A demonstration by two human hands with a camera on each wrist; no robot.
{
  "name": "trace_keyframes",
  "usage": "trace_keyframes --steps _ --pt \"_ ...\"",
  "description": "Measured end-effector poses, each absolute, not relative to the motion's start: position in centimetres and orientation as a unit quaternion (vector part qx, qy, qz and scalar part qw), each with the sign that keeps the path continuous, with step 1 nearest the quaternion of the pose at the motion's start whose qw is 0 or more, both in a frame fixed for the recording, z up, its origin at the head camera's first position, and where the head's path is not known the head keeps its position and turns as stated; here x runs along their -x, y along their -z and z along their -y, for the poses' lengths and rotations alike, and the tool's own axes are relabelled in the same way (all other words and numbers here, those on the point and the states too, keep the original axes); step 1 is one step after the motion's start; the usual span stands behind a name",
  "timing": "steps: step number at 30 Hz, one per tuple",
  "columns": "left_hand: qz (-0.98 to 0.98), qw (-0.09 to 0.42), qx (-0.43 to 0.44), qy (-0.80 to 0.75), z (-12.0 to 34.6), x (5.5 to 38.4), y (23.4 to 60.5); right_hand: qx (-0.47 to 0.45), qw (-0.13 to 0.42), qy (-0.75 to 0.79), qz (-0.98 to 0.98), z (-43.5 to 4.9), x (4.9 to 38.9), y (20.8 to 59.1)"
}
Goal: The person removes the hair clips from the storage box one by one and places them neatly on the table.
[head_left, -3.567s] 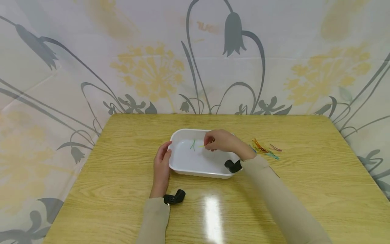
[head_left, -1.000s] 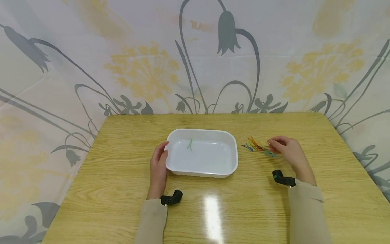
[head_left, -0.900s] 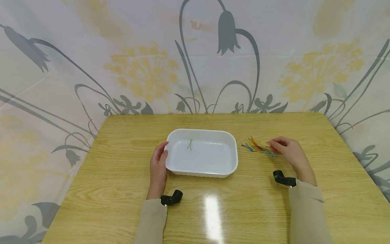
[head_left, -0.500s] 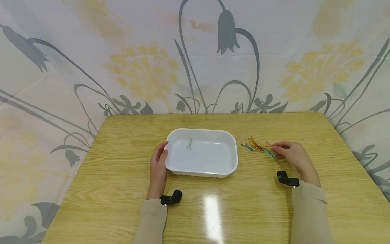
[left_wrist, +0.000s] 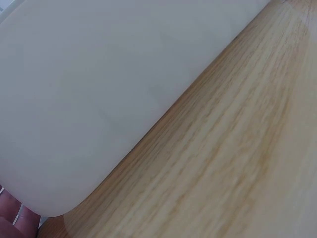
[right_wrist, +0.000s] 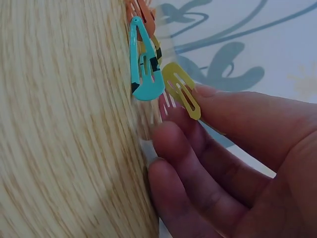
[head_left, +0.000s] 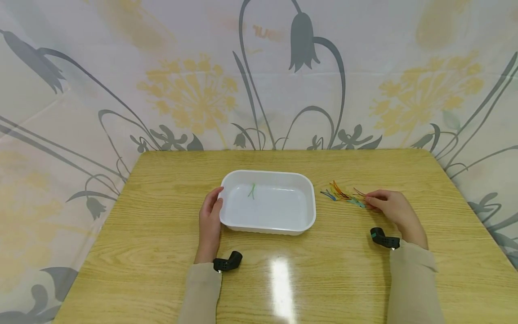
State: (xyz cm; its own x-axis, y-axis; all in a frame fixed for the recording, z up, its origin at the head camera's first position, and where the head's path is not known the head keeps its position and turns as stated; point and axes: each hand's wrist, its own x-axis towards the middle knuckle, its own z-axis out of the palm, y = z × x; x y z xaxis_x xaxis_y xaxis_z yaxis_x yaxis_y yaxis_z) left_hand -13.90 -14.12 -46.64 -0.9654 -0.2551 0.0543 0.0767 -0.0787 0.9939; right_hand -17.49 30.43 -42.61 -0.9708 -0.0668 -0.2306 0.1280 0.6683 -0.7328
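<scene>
A white rectangular plastic tray (head_left: 267,216) stands on the table, and an opened-out green hair clip (head_left: 252,191) lies inside it. My left hand (head_left: 209,216) holds the tray by its left side; a few fingertips (left_wrist: 25,220) show at the tray's corner in the left wrist view. Between thumb and finger, my right hand (head_left: 390,207) pinches a yellow snap hair clip (right_wrist: 181,87). Just beyond it, in the right wrist view, are a turquoise hair clip (right_wrist: 148,89) with spread arms and an orange hair clip (right_wrist: 144,20).
A small pile of mixed hair clips (head_left: 340,192) sits right of the tray, with a blue hair clip (head_left: 328,196) at its left end. The wooden table (head_left: 154,234) ends at the back against a flower-patterned curtain (head_left: 194,90).
From over the tray, where it held something yellow, my right hand has moved right to the pile. Over the last second it has drawn slightly right and nearer. The left hand keeps its place.
</scene>
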Motion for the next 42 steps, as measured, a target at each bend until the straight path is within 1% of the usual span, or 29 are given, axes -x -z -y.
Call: trace_keyframes --steps 9,26,37,42 --pt "0.666 0.112 -0.067 0.734 14.11 13.89 46.59 -0.030 0.108 0.347 -0.931 -30.61 17.57 43.07" --pt "0.661 0.112 -0.062 0.740 14.19 13.96 46.65 0.001 0.101 0.305 -0.947 -30.57 17.78 43.18" --pt "0.666 0.107 -0.065 0.736 14.19 13.93 46.72 -0.012 0.097 0.350 -0.932 -30.64 17.47 42.80" --pt "0.665 0.106 -0.065 0.736 14.19 13.89 46.73 -0.020 0.086 0.366 -0.926 -30.52 17.34 42.32"
